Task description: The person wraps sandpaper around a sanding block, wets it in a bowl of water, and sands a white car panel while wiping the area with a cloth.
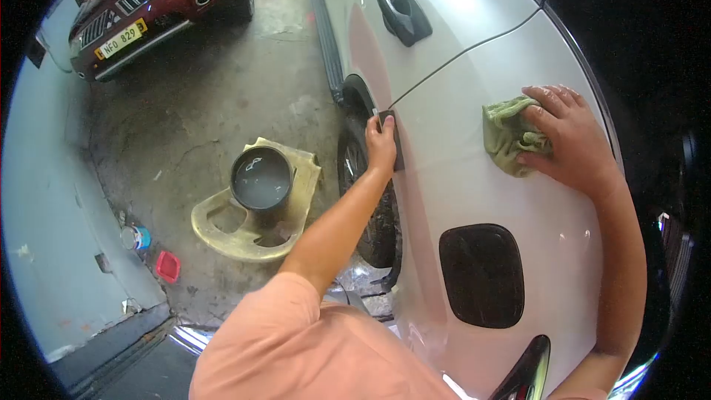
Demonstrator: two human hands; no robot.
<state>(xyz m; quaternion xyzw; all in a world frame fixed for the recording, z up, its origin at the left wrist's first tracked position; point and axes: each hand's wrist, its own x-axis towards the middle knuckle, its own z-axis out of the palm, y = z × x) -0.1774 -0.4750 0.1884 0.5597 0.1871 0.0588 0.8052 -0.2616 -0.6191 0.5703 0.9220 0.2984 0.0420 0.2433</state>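
A white car's rear side panel fills the right half of the view, with a pinkish patch along the wheel arch. My left hand grips a dark flat piece of what looks like sandpaper against the panel edge above the rear wheel. Part of that piece is hidden by the fingers. Higher on the panel, my right hand holds a crumpled green cloth against the paint, fingers bent over its right side. Below the cloth is a dark fuel flap.
A black bucket of greyish water stands on a yellowish plastic stool. A red tray and a small can lie near the pale wall. A dark red car is parked ahead. The door handle sticks out.
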